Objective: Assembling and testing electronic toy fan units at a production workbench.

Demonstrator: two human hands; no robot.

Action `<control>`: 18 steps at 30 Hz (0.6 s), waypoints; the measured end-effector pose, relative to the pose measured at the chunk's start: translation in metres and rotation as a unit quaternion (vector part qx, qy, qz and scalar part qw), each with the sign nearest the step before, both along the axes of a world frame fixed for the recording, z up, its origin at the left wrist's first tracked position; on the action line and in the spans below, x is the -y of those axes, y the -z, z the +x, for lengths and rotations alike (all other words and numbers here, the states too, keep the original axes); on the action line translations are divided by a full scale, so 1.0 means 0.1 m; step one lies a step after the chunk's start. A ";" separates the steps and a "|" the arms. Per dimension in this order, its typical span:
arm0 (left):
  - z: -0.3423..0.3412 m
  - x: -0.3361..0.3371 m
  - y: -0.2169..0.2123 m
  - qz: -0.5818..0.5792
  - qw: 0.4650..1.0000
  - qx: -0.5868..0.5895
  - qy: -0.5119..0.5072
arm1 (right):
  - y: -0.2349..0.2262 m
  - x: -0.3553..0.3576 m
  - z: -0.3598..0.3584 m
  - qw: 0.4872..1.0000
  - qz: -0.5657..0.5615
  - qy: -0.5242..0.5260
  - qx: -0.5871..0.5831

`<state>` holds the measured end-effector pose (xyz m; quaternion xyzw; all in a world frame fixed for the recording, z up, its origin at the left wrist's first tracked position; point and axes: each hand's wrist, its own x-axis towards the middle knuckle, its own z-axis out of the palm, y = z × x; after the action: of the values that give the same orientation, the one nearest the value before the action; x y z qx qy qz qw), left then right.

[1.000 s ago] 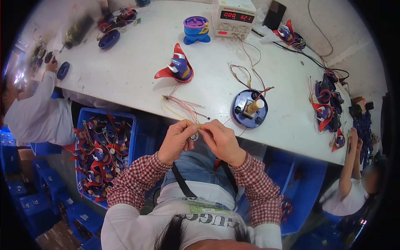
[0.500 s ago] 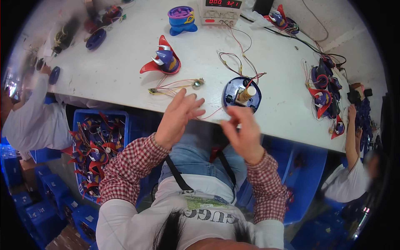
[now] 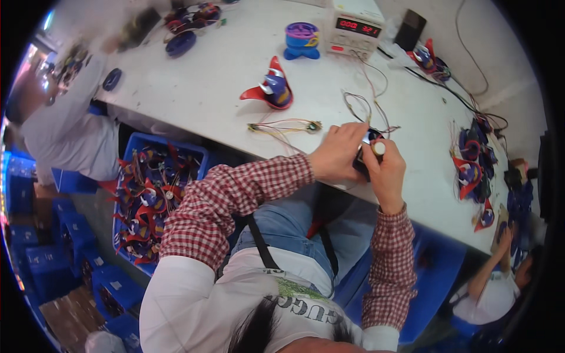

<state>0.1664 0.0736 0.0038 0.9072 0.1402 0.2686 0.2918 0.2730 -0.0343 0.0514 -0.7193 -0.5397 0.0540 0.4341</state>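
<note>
Both of my hands meet over a round, dark blue plastic base (image 3: 372, 137) at the table's near edge. My left hand (image 3: 340, 152) reaches across with its fingers closed around the base's left side. On the opposite side, my right hand (image 3: 386, 175) grips it, its thumb beside an upright cylinder with a white end (image 3: 380, 148). My fingers cover most of the base and its inner parts. Thin wires (image 3: 376, 112) run out behind it. Left of my hands lies a loose wire bundle (image 3: 282, 126) with a small round part at one end.
A red-and-purple horned toy (image 3: 275, 88) stands farther back, near a blue pot (image 3: 302, 42) and a power supply (image 3: 352, 36). More toy parts (image 3: 469, 170) lie at right. A blue crate (image 3: 203, 154) full of toys sits lower left. People work on both sides.
Both hands, earlier apart and open near the table edge, have come together on the round base. My left hand crossed to the right. The view has shifted, so the table appears moved.
</note>
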 end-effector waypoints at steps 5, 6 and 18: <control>-0.01 0.01 0.03 -0.009 1.000 0.004 -0.018 | -0.01 0.06 -0.13 0.987 0.036 -0.047 0.147; -0.01 0.01 0.01 -0.010 1.000 0.009 -0.021 | -0.03 0.07 -0.10 0.986 0.065 -0.046 0.143; -1.67 -0.40 -0.01 0.068 0.974 0.073 -0.203 | 0.01 0.21 0.88 0.986 -0.041 0.158 0.033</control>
<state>-0.0005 0.1137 0.0047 0.8557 0.2811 0.3961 0.1785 0.3614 -0.0551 0.0501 -0.8142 -0.4307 -0.0174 0.3890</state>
